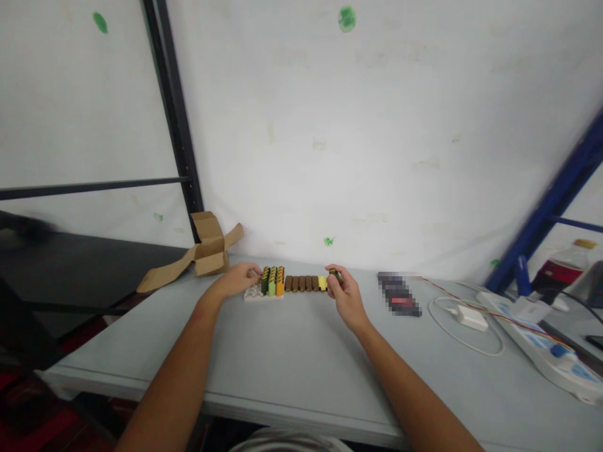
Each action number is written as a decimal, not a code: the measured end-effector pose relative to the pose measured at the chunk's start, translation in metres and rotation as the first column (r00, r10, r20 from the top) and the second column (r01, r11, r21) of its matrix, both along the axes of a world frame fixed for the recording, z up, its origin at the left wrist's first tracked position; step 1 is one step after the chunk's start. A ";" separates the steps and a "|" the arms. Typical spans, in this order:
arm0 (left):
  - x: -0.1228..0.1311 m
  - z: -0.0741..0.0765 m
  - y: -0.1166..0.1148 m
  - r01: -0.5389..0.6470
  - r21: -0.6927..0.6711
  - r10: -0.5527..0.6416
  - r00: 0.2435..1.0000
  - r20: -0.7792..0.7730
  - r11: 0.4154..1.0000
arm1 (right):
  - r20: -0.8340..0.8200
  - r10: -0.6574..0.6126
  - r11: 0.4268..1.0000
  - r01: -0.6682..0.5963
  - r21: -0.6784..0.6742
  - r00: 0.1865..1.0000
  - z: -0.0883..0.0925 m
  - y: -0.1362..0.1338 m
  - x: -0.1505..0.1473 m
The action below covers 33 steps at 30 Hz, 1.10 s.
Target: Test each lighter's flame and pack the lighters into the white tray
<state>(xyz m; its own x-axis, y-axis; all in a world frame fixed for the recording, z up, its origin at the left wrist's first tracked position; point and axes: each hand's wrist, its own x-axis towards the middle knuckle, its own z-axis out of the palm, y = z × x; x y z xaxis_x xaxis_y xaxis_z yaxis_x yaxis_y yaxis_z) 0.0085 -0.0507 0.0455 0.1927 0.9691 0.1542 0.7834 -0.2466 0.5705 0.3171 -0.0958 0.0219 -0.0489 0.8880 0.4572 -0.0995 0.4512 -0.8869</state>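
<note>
A row of small blocks [304, 283] lies across the far part of the grey table [282, 351], brown ones in the middle and a yellow one at its right end. Upright green, yellow and orange blocks [272, 280] stand in a white base [254, 294] at the left end. My left hand [238, 280] rests on the white base with its fingers curled against the upright blocks. My right hand [342, 292] is at the row's right end, pinching a small dark block [334, 274] between thumb and fingers.
An open torn cardboard box [207, 251] lies at the back left by a black post. A dark flat object [399, 293], a white charger with cable [471, 317] and a white power strip [546, 345] lie to the right. A bottle [563, 267] stands far right.
</note>
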 end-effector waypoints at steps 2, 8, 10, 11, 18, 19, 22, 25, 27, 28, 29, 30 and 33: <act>0.000 -0.001 0.000 0.002 -0.006 -0.002 1.000 -0.004 1.000 | 0.074 -0.072 0.997 0.070 0.031 0.995 0.001 0.001 0.003; -0.003 -0.001 0.002 0.010 0.003 -0.010 1.000 0.006 1.000 | 0.183 -0.030 0.997 0.016 0.078 0.983 0.002 0.001 0.004; -0.003 -0.001 0.001 0.006 0.004 -0.006 1.000 0.013 1.000 | 0.196 0.031 0.997 -0.045 0.064 0.980 0.003 -0.001 0.002; -0.003 0.000 0.001 0.001 0.002 -0.002 1.000 0.015 1.000 | 0.209 0.036 0.997 -0.049 0.058 0.977 0.003 -0.003 0.001; 0.000 0.001 -0.002 0.007 -0.007 -0.007 1.000 0.006 1.000 | 0.424 -0.046 0.999 0.046 0.010 0.905 0.009 -0.014 0.004; 0.000 0.000 -0.001 0.010 -0.010 -0.010 1.000 0.006 1.000 | 0.450 -0.061 0.998 0.069 -0.001 0.891 0.010 -0.015 0.004; -0.001 -0.002 0.001 0.026 -0.012 -0.025 1.000 0.014 1.000 | 0.491 -0.065 0.998 0.069 0.011 0.869 0.012 -0.019 0.003; -0.003 -0.004 0.003 0.038 -0.008 -0.038 0.999 0.024 0.999 | 0.436 -0.003 1.000 -0.009 0.026 0.900 0.013 -0.026 0.000; -0.004 -0.005 0.004 0.035 -0.003 -0.035 0.999 0.028 0.999 | 0.360 0.062 0.998 -0.058 -0.023 0.931 0.014 -0.031 -0.002; -0.004 -0.005 0.004 0.032 -0.002 -0.031 0.999 0.029 0.999 | 0.328 0.092 0.996 -0.079 -0.052 0.940 0.014 -0.033 -0.002; -0.004 -0.005 0.004 0.027 -0.004 -0.027 0.999 0.029 1.000 | 0.307 0.113 0.993 -0.095 -0.075 0.945 0.013 -0.033 -0.002; -0.003 -0.004 0.003 0.022 -0.005 -0.022 0.999 0.030 1.000 | 0.297 0.127 0.991 -0.105 -0.088 0.946 0.013 -0.033 -0.002; -0.001 -0.002 0.000 0.017 -0.011 -0.017 1.000 0.025 1.000 | 0.289 0.127 0.989 -0.097 -0.113 0.949 0.011 -0.028 0.001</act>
